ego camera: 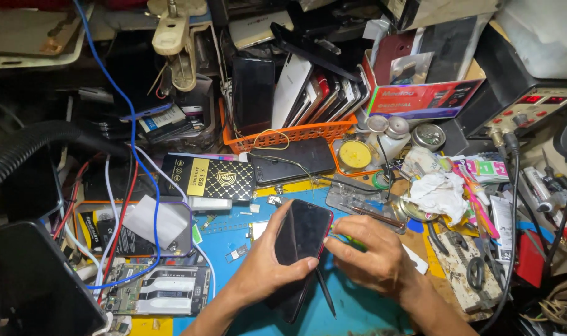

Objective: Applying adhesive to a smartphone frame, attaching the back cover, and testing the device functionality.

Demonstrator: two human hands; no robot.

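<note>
A cluttered repair counter (370, 311) fills the view, its middle covered by a blue mat (233, 233) that serves here as the landmark. Over the mat's centre the left hand (264, 264) has its grip closed around a dark phone with a red rim (303, 231), thumb across the lower glass and fingers wrapped behind, the screen facing up and tilted. The right hand (373, 258) sits just right of the phone, fingers pinched shut on a thin tool with a green handle (349, 241) whose tip meets the phone's right edge. A slim dark stylus (326, 292) lies on the mat below the phone, and what may be a second dark device rests under the left wrist (the light is too dim to be sure).

Behind the mat stands an orange basket (296, 134) packed with upright phones, with a black and gold box (208, 177) and a flat black phone (292, 160) in front of it. Left of the mat lie a bare circuit board (155, 289), blue and red cables (131, 155) and a black ribbed hose (28, 146). Right of the mat are crumpled white tissue (442, 193), a yellow round tin (355, 154), scissors (479, 270) and a soldering station (532, 106) at the far right.
</note>
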